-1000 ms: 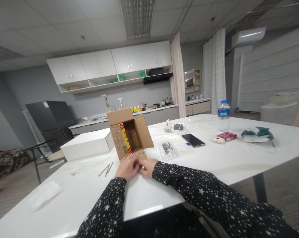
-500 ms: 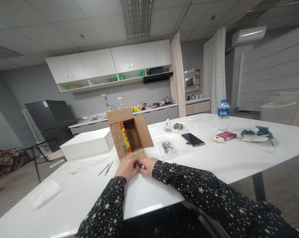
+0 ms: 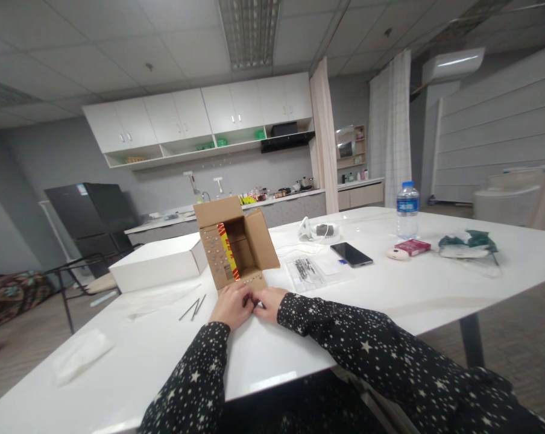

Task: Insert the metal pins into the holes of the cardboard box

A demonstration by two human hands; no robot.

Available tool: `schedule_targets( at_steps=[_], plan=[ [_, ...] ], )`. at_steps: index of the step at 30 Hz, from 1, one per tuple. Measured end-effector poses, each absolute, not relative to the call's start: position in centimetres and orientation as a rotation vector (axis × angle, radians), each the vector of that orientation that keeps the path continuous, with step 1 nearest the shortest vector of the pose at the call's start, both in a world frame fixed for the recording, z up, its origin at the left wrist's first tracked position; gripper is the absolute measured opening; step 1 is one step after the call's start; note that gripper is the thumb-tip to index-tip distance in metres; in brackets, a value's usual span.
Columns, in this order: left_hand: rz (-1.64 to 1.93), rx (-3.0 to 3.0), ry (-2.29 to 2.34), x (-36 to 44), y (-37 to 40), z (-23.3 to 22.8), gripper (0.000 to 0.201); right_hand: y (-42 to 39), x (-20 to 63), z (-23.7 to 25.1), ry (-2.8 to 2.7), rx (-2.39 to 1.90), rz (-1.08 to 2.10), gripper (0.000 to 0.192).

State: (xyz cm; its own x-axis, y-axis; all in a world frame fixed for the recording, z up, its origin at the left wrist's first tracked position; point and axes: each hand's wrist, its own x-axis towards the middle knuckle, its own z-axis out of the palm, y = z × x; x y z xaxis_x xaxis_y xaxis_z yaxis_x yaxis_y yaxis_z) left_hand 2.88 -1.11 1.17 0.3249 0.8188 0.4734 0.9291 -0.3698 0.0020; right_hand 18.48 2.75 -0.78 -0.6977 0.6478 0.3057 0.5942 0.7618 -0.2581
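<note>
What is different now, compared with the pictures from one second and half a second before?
Almost nothing. Only the camera view shifted very slightly. The left hand and the right hand stay together on the table at the lower flap of the open cardboard box. Whether they pinch something small is not visible. The white box, phone and water bottle stay in place.

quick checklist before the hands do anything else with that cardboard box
1. Both hands at the box: left hand and right hand rest at its near bottom flap. Ok.
2. Box lies on its side, open toward the person, flaps spread. Ok.
3. What the fingers hold: hidden between the hands. Cannot tell.
4. Metal rods lie left of the hands, apart from them. Ok.
5. Phone and bottle stand well to the right, away from the box. Ok.
</note>
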Motion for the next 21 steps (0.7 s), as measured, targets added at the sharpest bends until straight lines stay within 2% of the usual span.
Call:
schedule_targets(
  at_steps=[12, 21],
  plan=[
    [-0.708, -2.05, -1.519, 1.8, -0.1, 0.4, 0.019, 2.6, 18.2, -0.6, -2.575, -1.057, 0.215, 0.026],
    [-0.665, -2.093, -1.547, 1.5, 0.3, 0.0, 0.026, 2.4, 18.3, -0.4, -2.564, -1.054, 0.215, 0.028]
  ],
)
